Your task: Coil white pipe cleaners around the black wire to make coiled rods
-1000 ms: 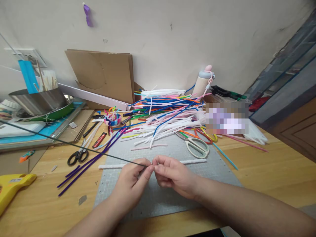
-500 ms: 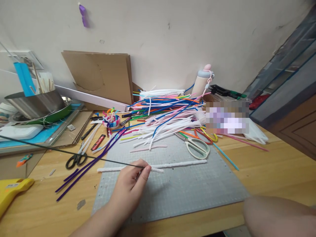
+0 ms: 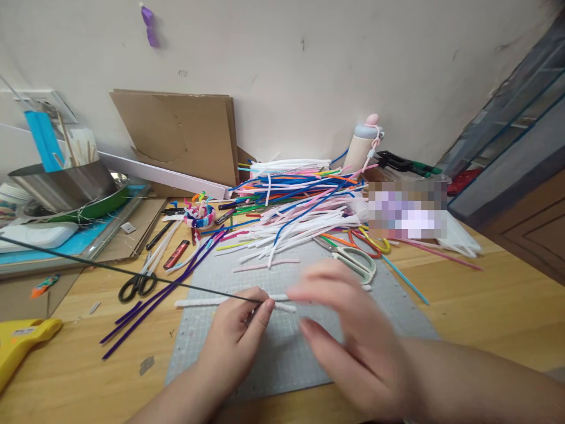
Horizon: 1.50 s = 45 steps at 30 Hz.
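My left hand (image 3: 236, 330) is closed, its thumb and index finger pinching a long thin dark rod (image 3: 132, 272) that runs off to the left edge. A short fuzzy white end (image 3: 285, 307) sticks out past the fingertips, in line with the rod; how the two join is hidden. Behind the hand, a white pipe cleaner (image 3: 198, 303) lies across the grey cutting mat (image 3: 273, 365), partly covered. My right hand (image 3: 362, 341), blurred, hovers over the mat with thumb and fingers apart and nothing between them, close to the white end.
Colourful pipe cleaners (image 3: 300, 218) are heaped at the back. Light-handled scissors (image 3: 357, 265) lie behind my right hand, black-handled scissors (image 3: 138, 287) to the left beside purple pipe cleaners (image 3: 154, 306). A yellow tool (image 3: 22, 347) sits at the left edge, a bottle (image 3: 359, 144) by the wall.
My right hand has come in from the lower right to over the mat, close to my left hand. The left hand keeps its pinch on the rod, almost unmoved.
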Available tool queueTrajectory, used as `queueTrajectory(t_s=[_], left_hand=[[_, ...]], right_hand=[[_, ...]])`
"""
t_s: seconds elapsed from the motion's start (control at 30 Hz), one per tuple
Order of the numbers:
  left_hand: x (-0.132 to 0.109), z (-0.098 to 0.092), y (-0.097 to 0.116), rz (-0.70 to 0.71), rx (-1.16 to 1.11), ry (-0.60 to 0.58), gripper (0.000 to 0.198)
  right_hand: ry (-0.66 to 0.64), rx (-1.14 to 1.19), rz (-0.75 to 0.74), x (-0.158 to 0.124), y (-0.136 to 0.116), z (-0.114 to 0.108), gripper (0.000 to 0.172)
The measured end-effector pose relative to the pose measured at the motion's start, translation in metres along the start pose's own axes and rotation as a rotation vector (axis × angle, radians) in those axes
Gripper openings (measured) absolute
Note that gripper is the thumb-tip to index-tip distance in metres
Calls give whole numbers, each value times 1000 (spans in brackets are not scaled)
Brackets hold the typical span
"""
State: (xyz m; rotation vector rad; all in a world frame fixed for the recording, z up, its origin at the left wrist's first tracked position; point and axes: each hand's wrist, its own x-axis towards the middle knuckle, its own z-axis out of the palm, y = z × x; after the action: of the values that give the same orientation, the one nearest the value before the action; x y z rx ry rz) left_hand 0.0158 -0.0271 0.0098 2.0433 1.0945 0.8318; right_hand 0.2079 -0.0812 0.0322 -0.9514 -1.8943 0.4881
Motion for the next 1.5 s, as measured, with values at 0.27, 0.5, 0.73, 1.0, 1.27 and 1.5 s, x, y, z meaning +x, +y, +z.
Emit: queueTrajectory(t_s=[0.27,0.5,0.73,1.0,1.27,1.5], left_hand=[[2,-3,4,16,-66,-44,26],[3,-3,0,-60,-181,1,21],[6,-4,-3,-211,-311,157,13],[5,-6,-4,-374,-320,254,18],[8,0,1,-537,-562,188,25],[7,3,1,-596,-648,135,27]], right_hand=[[-426,909,750,24,55,50,38],[-422,1367,846,26,55,44,27],[-372,1328,865,24,57,49,26],[-278,1191,783,26,61,51,32],[-181,787,650,18,58,52,33],[-207,498,558,14,55,48,31]])
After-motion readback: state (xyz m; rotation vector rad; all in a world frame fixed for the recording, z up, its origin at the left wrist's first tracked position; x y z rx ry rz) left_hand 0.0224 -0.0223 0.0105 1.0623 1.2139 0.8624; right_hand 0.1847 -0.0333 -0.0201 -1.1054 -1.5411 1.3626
